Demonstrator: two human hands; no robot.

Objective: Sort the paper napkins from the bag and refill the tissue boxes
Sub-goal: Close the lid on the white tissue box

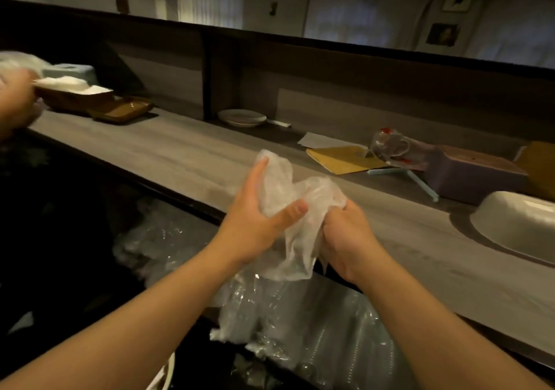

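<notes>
Clear plastic bag (295,209) at frame centre, crumpled between my 2 hands: left hand (255,224) wraps it, right hand (345,233) clenches it. Napkins (72,86) upper left in brown box (75,98). Step, I judge: bag emptied; next, discard it.

The bag (288,203) between the fingers (258,170) is clear; the worktop (186,155) beyond is grey, wood-grained; the envelope (342,156) yellow.

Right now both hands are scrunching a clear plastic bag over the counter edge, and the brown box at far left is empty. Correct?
Not quite. Left hand and right hand do grip the plastic bag, but the head view shows the brown box holding white napkins.
</notes>
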